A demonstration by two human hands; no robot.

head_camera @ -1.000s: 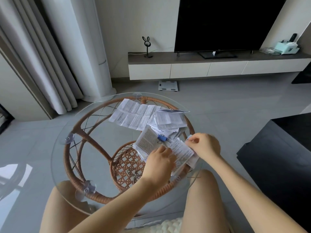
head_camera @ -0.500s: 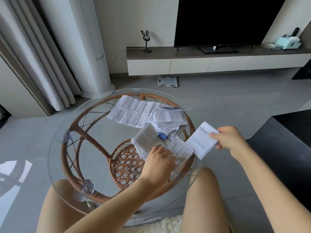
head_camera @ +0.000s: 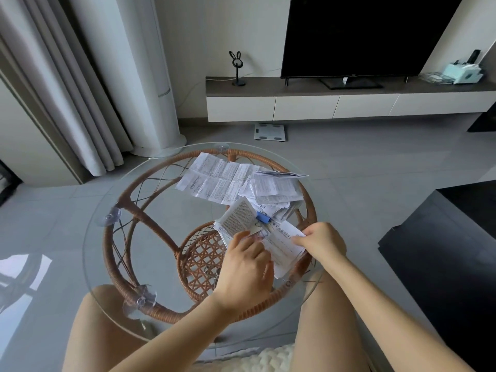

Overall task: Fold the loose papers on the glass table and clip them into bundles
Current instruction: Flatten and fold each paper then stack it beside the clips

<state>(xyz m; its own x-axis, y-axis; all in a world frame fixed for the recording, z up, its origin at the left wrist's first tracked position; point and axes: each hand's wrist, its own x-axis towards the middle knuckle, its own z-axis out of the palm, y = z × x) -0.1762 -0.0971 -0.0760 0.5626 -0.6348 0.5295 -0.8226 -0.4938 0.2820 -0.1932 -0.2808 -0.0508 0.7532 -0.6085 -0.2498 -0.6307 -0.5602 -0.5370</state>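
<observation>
A round glass table (head_camera: 107, 267) on a rattan frame carries printed papers. A large unfolded sheet (head_camera: 214, 178) lies at the far side, with a heap of folded sheets (head_camera: 276, 189) to its right. A blue binder clip (head_camera: 262, 217) sits on a folded bundle (head_camera: 239, 218). My left hand (head_camera: 245, 264) presses down on the near stack of papers (head_camera: 281, 248). My right hand (head_camera: 322, 242) pinches a folded sheet at its right edge, laid on that stack.
Beyond the table are a white TV cabinet (head_camera: 322, 106), a black TV (head_camera: 362, 36), a floor scale (head_camera: 269, 131) and a white tower fan (head_camera: 145, 76) by the curtains. A dark sofa (head_camera: 442, 251) stands to the right. My knees sit under the table's near rim.
My right hand had lifted a folded sheet out to the right; it has now come back and laid the sheet on the stack under my left hand.
</observation>
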